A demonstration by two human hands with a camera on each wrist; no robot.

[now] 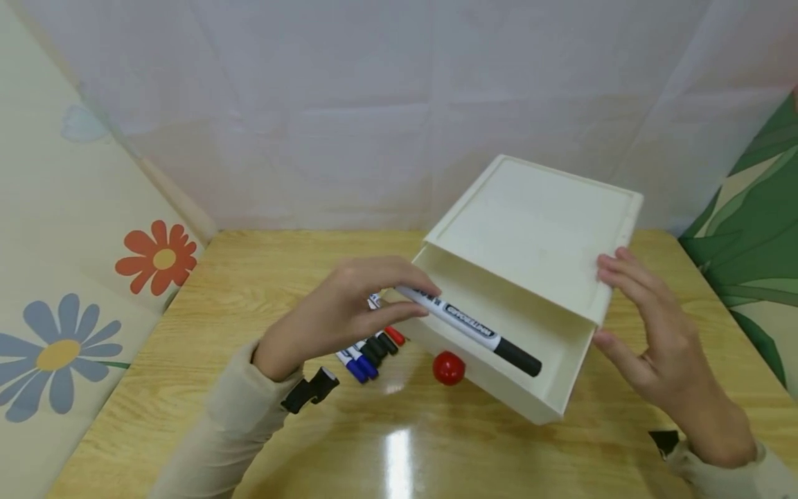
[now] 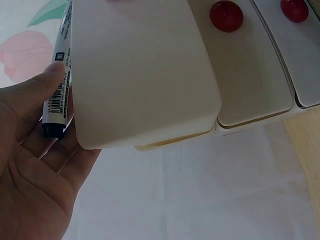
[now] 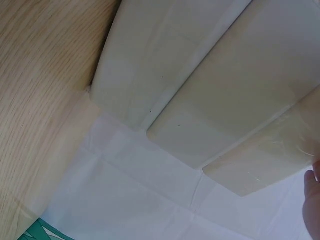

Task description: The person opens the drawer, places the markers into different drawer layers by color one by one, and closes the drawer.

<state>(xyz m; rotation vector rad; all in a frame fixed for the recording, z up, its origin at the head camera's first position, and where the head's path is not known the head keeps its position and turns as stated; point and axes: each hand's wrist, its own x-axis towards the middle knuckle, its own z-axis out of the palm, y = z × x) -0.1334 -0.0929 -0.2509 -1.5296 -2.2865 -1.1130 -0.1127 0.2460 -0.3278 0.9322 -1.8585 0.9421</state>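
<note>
My left hand [image 1: 346,298] pinches a white marker with a black cap [image 1: 476,324] between thumb and fingers. The marker slants over the pulled-out top drawer [image 1: 499,395] of a white drawer box [image 1: 539,232], its cap end towards the drawer's right side. A round red knob [image 1: 449,368] sits on the drawer front. In the left wrist view, the marker [image 2: 59,92] lies along the thumb, beside the drawer front [image 2: 145,80]. My right hand [image 1: 663,346] rests its fingertips and thumb against the box's right edge; only part of that hand [image 3: 312,205] shows in the right wrist view.
Several markers [image 1: 374,350] with blue, black and red caps lie on the wooden table [image 1: 337,450], left of the box and partly behind my left hand. Lower drawers [image 2: 255,65] with red knobs are closed. A pale cloth wall [image 1: 324,138] stands behind the table.
</note>
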